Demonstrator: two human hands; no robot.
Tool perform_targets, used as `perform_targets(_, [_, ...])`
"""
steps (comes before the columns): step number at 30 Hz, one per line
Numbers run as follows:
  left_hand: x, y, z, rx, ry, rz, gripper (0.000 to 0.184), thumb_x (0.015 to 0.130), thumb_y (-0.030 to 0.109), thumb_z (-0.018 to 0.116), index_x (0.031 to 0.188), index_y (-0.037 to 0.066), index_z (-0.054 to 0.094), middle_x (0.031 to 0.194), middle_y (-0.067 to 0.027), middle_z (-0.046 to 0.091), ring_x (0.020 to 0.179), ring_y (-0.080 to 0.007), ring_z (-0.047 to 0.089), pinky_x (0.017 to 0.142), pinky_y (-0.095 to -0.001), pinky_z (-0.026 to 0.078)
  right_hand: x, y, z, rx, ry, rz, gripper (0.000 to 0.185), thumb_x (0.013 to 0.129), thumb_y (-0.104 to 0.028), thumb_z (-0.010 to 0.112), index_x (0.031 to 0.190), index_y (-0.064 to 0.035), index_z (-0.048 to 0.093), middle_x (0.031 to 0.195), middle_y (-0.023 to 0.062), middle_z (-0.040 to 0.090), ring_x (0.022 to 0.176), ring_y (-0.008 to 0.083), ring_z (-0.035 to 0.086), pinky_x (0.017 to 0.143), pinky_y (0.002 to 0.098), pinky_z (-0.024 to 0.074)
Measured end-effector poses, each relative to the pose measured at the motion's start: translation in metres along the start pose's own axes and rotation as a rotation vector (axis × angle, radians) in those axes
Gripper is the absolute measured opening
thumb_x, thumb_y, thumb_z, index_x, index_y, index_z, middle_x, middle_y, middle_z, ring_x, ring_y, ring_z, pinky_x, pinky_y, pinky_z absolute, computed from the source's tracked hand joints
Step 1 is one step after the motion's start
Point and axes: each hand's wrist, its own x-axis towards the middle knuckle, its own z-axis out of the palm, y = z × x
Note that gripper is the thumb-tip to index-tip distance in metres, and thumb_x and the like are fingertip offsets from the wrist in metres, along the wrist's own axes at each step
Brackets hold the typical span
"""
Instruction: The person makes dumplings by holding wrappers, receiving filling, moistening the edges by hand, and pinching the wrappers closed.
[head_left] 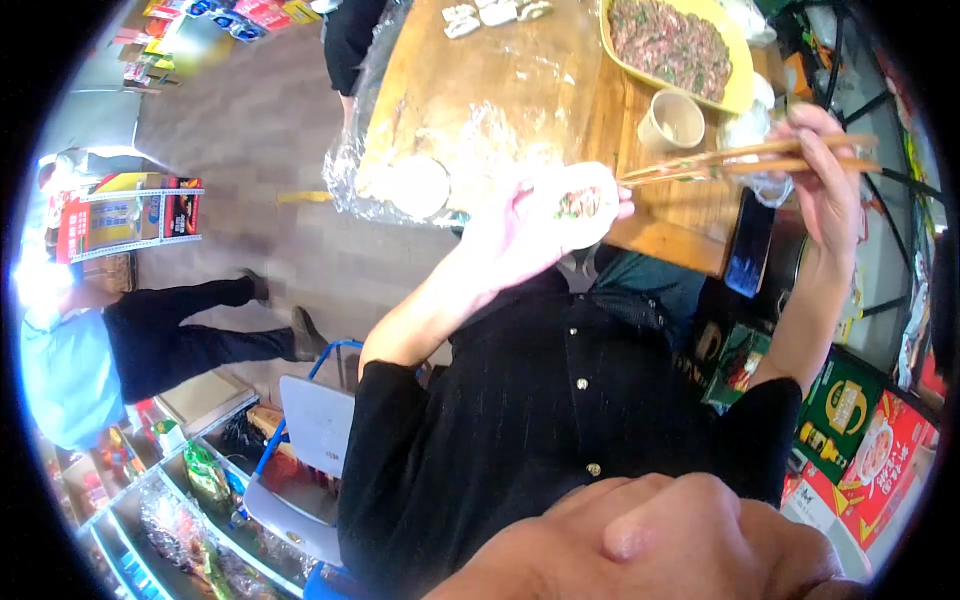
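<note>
A round white wrapper (562,222) with a small heap of pinkish meat and green bits (580,203) lies on my left hand (508,232), whose fingers curl round its edge. In my right hand (822,165) is a pair of wooden chopsticks (740,157), their tips close to the wrapper's right side. A yellow bowl (741,62) of minced meat with green bits (668,45) stands at the top of the wooden table (680,218). Just below the bowl is a pale paper cup (671,122).
Several white filled dumplings (497,12) sit at the table's far edge. Crumpled clear plastic (345,170) hangs along its left side. A blue-framed chair (317,422), shelves of packets (205,480) and a person in dark trousers (170,325) are at the left.
</note>
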Motion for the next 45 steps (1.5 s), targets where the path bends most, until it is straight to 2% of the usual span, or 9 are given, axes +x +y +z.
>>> perform_targets(6, [0.001, -0.002, 0.004, 0.135, 0.006, 0.001, 0.083, 0.093, 0.056, 0.045, 0.135, -0.014, 0.036, 0.139, -0.0296, 0.04, 0.13, -0.0461, 0.04, 0.106, -0.043, 0.042, 0.009, 0.017, 0.02, -0.069, -0.177, 0.165, 0.032, 0.093, -0.02, 0.059, 0.118, 0.0004, 0.057, 0.099, 0.0158, 0.068, 0.087, 0.0214, 0.069, 0.067, 0.0265, 0.0577])
perform_targets(17, [-0.003, -0.003, 0.002, -0.012, 0.003, -0.031, 0.082, 0.094, 0.054, 0.044, 0.139, -0.013, 0.031, 0.146, -0.0313, 0.031, 0.135, -0.0479, 0.033, 0.108, -0.0471, 0.038, 0.014, 0.031, 0.023, -0.008, -0.169, 0.191, 0.03, 0.094, -0.021, 0.057, 0.116, -0.0007, 0.058, 0.097, 0.0151, 0.068, 0.084, 0.0215, 0.07, 0.068, 0.0266, 0.0581])
perform_targets(22, [-0.004, -0.003, 0.0, -0.064, -0.008, -0.034, 0.081, 0.094, 0.054, 0.043, 0.14, -0.012, 0.031, 0.146, -0.0318, 0.031, 0.134, -0.0485, 0.034, 0.11, -0.0478, 0.035, 0.014, 0.032, 0.013, 0.117, -0.1, 0.136, 0.029, 0.095, -0.019, 0.055, 0.116, 0.0008, 0.058, 0.097, 0.0147, 0.067, 0.083, 0.0204, 0.07, 0.065, 0.0244, 0.0566])
perform_targets(24, [-0.004, -0.002, 0.001, -0.1, -0.075, -0.056, 0.069, 0.099, 0.046, 0.034, 0.139, -0.011, 0.035, 0.142, -0.0303, 0.039, 0.132, -0.0424, 0.04, 0.114, -0.0452, 0.029, 0.018, 0.03, -0.007, 0.167, 0.032, -0.012, 0.028, 0.096, -0.018, 0.053, 0.116, 0.0015, 0.058, 0.099, 0.0149, 0.067, 0.086, 0.0208, 0.069, 0.067, 0.0244, 0.0559])
perform_targets(30, [-0.005, -0.008, 0.006, 0.14, -0.07, -0.006, 0.068, 0.098, 0.046, 0.039, 0.139, -0.009, 0.037, 0.14, -0.029, 0.042, 0.131, -0.042, 0.042, 0.114, -0.045, 0.03, 0.04, 0.033, -0.07, -0.36, 0.465, -0.16, 0.029, 0.096, -0.017, 0.057, 0.116, 0.0042, 0.059, 0.107, 0.0147, 0.067, 0.094, 0.0185, 0.067, 0.085, 0.0281, 0.0541])
perform_targets(38, [-0.003, -0.022, 0.025, 0.21, -0.089, -0.042, 0.068, 0.099, 0.047, 0.035, 0.141, -0.006, 0.034, 0.142, -0.0283, 0.041, 0.131, -0.0421, 0.042, 0.112, -0.0449, 0.032, 0.087, 0.131, -0.083, -0.443, 0.343, -0.152, 0.026, 0.092, -0.016, 0.063, 0.112, 0.0008, 0.064, 0.102, 0.0037, 0.066, 0.088, 0.0111, 0.064, 0.075, 0.0216, 0.0546])
perform_targets(41, [-0.002, -0.025, 0.031, 0.218, -0.111, -0.065, 0.067, 0.1, 0.048, 0.033, 0.141, -0.005, 0.035, 0.143, -0.0274, 0.04, 0.129, -0.0447, 0.044, 0.109, -0.0451, 0.037, 0.074, 0.108, -0.066, -0.839, 0.372, -0.184, 0.039, 0.09, -0.027, 0.066, 0.116, 0.0008, 0.062, 0.099, 0.0068, 0.068, 0.083, 0.0114, 0.063, 0.075, 0.0251, 0.0498])
perform_targets(42, [-0.003, -0.026, 0.031, 0.219, -0.099, -0.061, 0.067, 0.1, 0.048, 0.033, 0.141, -0.005, 0.035, 0.143, -0.0274, 0.04, 0.129, -0.0447, 0.044, 0.109, -0.0451, 0.037, 0.058, 0.077, -0.062, -1.005, 0.264, 0.243, 0.046, 0.089, -0.032, 0.066, 0.121, 0.0012, 0.058, 0.098, 0.0077, 0.068, 0.085, 0.0111, 0.061, 0.077, 0.027, 0.0483])
perform_targets(45, [0.003, -0.034, 0.03, 0.26, -0.179, -0.07, 0.066, 0.099, 0.048, 0.037, 0.14, -0.004, 0.036, 0.144, -0.0265, 0.039, 0.125, -0.0466, 0.047, 0.1, -0.0444, 0.046, -0.012, 0.058, -0.012, -0.808, 0.413, 0.124, 0.04, 0.096, -0.027, 0.056, 0.119, 0.0046, 0.058, 0.103, 0.0102, 0.067, 0.089, 0.018, 0.064, 0.077, 0.0307, 0.0529])
